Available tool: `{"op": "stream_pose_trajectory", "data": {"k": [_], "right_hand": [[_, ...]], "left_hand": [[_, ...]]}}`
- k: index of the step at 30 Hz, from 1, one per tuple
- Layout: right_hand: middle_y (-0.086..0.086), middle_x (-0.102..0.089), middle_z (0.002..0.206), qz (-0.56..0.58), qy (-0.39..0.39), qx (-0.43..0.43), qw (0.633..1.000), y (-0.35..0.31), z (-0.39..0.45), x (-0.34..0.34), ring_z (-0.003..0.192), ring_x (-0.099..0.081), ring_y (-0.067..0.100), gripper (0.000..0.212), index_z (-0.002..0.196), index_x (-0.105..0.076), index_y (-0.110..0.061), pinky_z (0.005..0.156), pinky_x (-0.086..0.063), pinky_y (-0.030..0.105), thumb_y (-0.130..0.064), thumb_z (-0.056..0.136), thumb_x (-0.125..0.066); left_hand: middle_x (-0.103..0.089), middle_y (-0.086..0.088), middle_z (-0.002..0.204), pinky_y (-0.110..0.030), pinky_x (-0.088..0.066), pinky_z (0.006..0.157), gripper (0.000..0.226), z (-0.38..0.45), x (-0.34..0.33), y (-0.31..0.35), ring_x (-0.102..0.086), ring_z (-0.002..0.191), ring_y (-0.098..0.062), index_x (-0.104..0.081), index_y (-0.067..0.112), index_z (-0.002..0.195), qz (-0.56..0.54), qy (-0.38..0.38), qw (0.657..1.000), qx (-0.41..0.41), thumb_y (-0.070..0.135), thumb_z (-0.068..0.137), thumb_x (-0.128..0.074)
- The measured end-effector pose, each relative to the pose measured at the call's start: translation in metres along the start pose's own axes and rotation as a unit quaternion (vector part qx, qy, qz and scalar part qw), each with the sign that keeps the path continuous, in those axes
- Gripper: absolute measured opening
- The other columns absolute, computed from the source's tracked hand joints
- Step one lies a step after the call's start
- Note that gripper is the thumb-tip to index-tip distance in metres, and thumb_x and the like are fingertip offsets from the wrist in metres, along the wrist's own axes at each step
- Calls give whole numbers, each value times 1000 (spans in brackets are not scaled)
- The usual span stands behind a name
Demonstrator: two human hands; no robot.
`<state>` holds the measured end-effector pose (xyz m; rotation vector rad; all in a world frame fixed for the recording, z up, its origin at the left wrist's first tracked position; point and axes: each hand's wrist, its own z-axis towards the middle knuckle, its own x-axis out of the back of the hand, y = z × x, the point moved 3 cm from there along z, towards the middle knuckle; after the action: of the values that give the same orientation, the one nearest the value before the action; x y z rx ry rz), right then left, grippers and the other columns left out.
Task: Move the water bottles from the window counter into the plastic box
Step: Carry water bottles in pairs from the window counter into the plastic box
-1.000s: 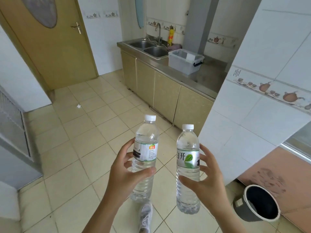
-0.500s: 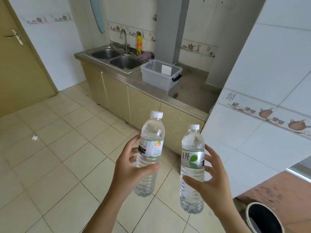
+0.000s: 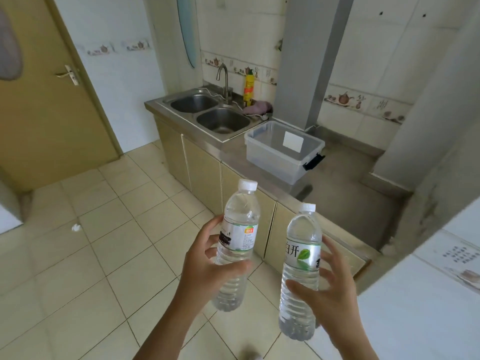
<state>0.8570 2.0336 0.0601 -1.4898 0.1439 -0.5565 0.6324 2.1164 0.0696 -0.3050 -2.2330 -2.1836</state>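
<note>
Left hand (image 3: 207,266): grips left bottle (image 3: 237,245), upright.
Right hand (image 3: 330,289): grips right bottle (image 3: 301,268), upright.
Plastic box (image 3: 281,152): on steel counter (image 3: 345,193), open, at 12 o'clock from hands, well apart.
Box long axis: runs 10–4 o'clock.
Nearer: right hand, marginally.

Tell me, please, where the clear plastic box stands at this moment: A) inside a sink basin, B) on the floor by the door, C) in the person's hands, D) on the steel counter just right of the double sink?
D: the plastic box sits open on the steel counter right of the double sink, while the left hand and right hand each hold a water bottle.
</note>
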Motion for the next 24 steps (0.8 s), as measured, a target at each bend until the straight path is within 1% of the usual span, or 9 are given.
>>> {"op": "stream_pose_trajectory", "data": {"k": [4, 6, 10, 14, 16, 18, 20, 22, 24], "right_hand": [[-22, -60, 114, -4, -24, 23, 999, -4, 74, -11, 97, -62, 3, 99, 129, -42, -47, 71, -50, 21, -11, 51, -92], [-25, -59, 113, -3, -33, 30, 999, -7, 107, -14, 97, -61, 1, 99, 130, -42, -46, 69, -50, 18, -10, 52, -92], [-22, -60, 114, -4, -25, 35, 999, -5, 166, -19, 99, -59, -3, 97, 130, -45, -39, 69, -48, 7, -6, 52, -92], [-15, -61, 118, 1, 12, 27, 1000, 3, 225, -26, 99, -61, 0, 98, 131, -47, -37, 71, -50, 11, -4, 50, -92], [-15, -62, 118, 2, 38, 19, 999, 7, 256, -29, 100, -61, 0, 99, 131, -47, -39, 76, -51, 18, -3, 50, -92], [-17, -61, 118, -1, 62, 9, 998, 9, 288, -32, 100, -62, 2, 100, 130, -46, -43, 82, -51, 26, -5, 49, -93], [-17, -61, 118, -14, 84, 10, 996, 12, 321, -34, 101, -61, 2, 101, 130, -46, -41, 85, -51, 30, -7, 48, -94], [-18, -61, 117, -21, 109, 7, 994, 10, 351, -34, 101, -61, 0, 102, 131, -46, -40, 85, -50, 27, -5, 47, -94], [-18, -60, 118, -21, 132, 2, 991, 10, 381, -33, 99, -60, -4, 102, 131, -45, -39, 78, -50, 16, -4, 48, -93]], "left_hand": [[-69, 12, 116, -24, -51, 81, 91, 66, -10, 14, -66, 105, -3, -50, 66, 115, 0, 12, 1000, -6, 29, 44, -93], [-69, 13, 115, -20, -50, 79, 91, 96, -16, 20, -66, 102, 2, -51, 67, 114, -6, 15, 1000, -4, 27, 44, -93], [-70, 9, 116, -34, -55, 88, 92, 156, -29, 27, -67, 104, -6, -51, 66, 115, -13, 11, 1000, -5, 24, 45, -93], [-72, 10, 109, -35, -55, 86, 91, 225, -45, 21, -70, 98, -7, -54, 62, 115, -13, -18, 1000, -1, 20, 45, -94], [-72, 8, 110, -34, -55, 86, 91, 264, -55, 20, -70, 99, -9, -54, 62, 116, -15, -39, 999, -3, 18, 47, -94], [-72, 8, 109, -29, -55, 82, 89, 307, -67, 21, -70, 98, -7, -53, 67, 111, -20, -57, 998, -6, 18, 47, -93], [-73, 12, 106, -20, -53, 75, 86, 350, -83, 24, -70, 94, -3, -52, 70, 105, -27, -85, 996, -6, 18, 48, -91], [-73, 14, 106, -19, -53, 74, 86, 390, -99, 32, -69, 94, -2, -52, 68, 108, -31, -117, 993, -4, 17, 50, -90], [-72, 12, 110, -25, -54, 81, 88, 429, -116, 39, -69, 98, -3, -51, 59, 119, -29, -153, 988, -12, 19, 52, -91]]}}
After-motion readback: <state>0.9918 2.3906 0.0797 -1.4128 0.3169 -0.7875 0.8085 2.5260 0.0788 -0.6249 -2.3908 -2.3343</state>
